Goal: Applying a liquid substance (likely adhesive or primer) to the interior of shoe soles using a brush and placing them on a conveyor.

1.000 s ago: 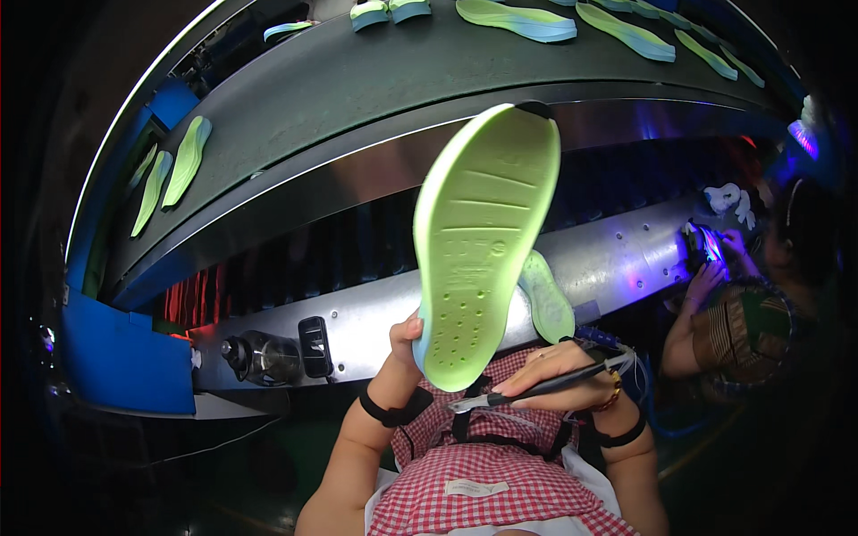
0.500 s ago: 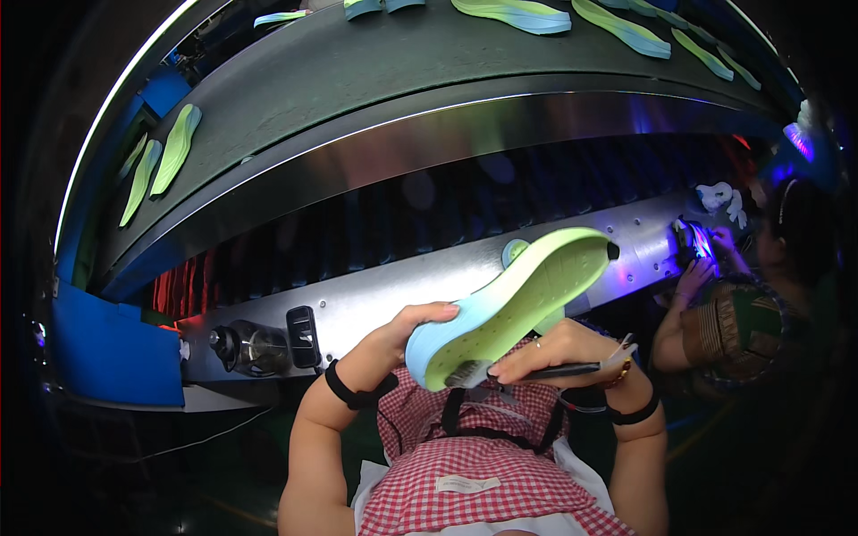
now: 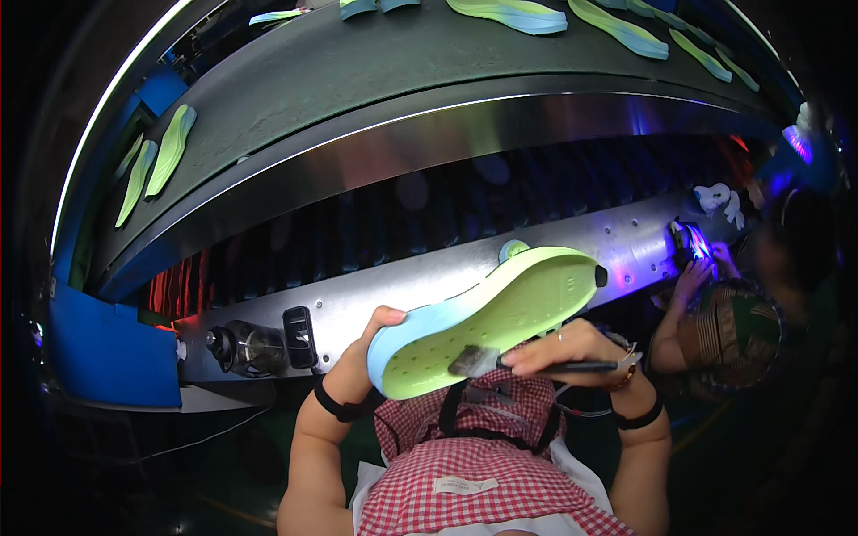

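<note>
My left hand [image 3: 374,338] grips the heel end of a light green shoe sole [image 3: 490,319] with a pale blue rim, holding it tilted with its hollow inner face toward me. My right hand [image 3: 567,347] holds a thin dark brush [image 3: 527,363], and the bristle end rests on the sole's inner face near the heel. Both hands are in front of my red checked apron [image 3: 474,464].
A dark conveyor belt [image 3: 357,80] curves above, carrying several green soles [image 3: 170,147]. Below it runs a metal machine front [image 3: 429,277] with a small jar [image 3: 243,347] and a black switch [image 3: 299,335]. Another person [image 3: 742,313] works at the right under violet light.
The sole went from standing upright with its tread facing me to lying tilted with its inner face up. My right hand brought the brush onto that face.
</note>
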A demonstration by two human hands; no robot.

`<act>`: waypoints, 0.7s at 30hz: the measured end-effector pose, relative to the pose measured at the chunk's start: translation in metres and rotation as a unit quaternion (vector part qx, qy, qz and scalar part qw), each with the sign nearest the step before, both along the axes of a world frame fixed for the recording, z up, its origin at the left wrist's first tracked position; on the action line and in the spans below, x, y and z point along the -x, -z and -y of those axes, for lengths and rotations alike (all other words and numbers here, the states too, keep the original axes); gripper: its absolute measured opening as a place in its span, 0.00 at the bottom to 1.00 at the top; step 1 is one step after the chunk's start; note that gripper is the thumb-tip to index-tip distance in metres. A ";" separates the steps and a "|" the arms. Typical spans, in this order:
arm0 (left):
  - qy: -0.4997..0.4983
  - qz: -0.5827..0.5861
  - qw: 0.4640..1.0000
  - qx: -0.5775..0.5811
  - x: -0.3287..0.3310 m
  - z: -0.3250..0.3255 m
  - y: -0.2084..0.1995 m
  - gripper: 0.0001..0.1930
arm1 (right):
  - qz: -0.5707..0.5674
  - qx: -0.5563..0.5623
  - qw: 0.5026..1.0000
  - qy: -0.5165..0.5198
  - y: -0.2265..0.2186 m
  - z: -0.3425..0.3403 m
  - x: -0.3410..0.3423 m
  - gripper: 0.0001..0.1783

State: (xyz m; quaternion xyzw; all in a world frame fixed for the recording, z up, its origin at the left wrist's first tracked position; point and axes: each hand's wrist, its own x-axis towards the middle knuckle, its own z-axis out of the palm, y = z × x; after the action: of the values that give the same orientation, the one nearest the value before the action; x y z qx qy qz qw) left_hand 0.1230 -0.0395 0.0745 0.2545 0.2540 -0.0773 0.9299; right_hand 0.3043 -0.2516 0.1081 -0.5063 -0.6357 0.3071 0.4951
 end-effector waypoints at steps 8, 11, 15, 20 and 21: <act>-0.051 -0.016 0.998 0.017 0.019 -0.012 0.018 0.32 | -0.015 -0.007 0.997 0.078 0.015 0.001 -0.005 0.11; -0.085 -0.021 0.996 -0.005 0.024 -0.014 0.019 0.32 | -0.023 0.044 0.999 0.011 0.001 0.011 -0.003 0.11; -0.105 0.000 0.991 0.086 0.032 -0.024 0.031 0.34 | -0.002 -0.017 0.991 0.131 0.006 0.004 -0.002 0.11; -0.172 -0.002 0.984 -0.045 0.035 -0.023 0.019 0.29 | 0.020 0.010 0.997 0.070 0.017 0.008 0.003 0.10; -0.192 -0.008 0.978 -0.076 0.039 -0.029 0.031 0.26 | 0.038 0.033 0.998 0.042 0.006 0.012 0.005 0.11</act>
State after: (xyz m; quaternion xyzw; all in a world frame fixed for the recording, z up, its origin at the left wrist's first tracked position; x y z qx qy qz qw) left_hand 0.0844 -0.0102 0.0440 0.2706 0.3106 0.1201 0.9033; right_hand 0.2992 -0.2633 0.1017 -0.5602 -0.6214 0.2874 0.4663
